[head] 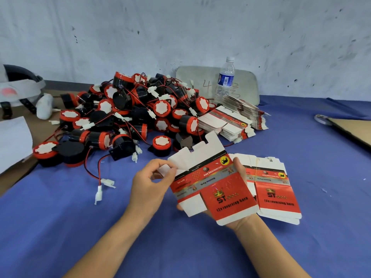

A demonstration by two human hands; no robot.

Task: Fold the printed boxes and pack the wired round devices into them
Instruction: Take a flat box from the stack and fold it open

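Note:
A flat red and white printed box is held above the blue cloth near the front centre. My right hand grips it from underneath, with the thumb on its right edge. My left hand pinches a white side flap at the box's left end. A small stack of flat boxes lies just right of it. A big pile of black and red round devices with red and black wires and white plugs fills the table's middle left. One device stands alone at the pile's front edge.
More flat box stacks lie behind, right of the pile, near a clear water bottle and a grey board against the wall. A white headset and paper are at left. Cardboard lies at the right edge.

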